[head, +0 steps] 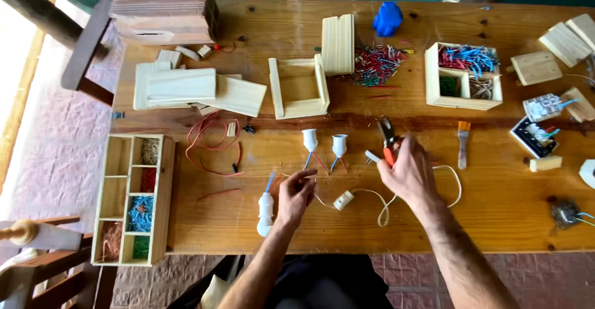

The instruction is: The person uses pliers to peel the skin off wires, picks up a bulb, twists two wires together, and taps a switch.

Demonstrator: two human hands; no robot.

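Note:
My left hand (295,195) pinches the end of a thin white cord (372,194) near the table's front edge. An inline switch (343,200) sits on that cord just right of the hand. My right hand (408,171) grips orange-handled pliers (388,136), jaws pointing away from me, beside the cord's plug end (372,156). A white lamp socket with a blue wire (266,210) lies left of my left hand. Two more white sockets (323,143) stand just beyond both hands.
On the wooden table (496,222) lie red wire loops (214,141), an open wooden frame box (299,88), wooden boards (186,89), a wire pile (375,64), a wire-filled box (463,76), a small brush (463,143), switch parts (539,126). A compartment tray (131,198) hangs off the left.

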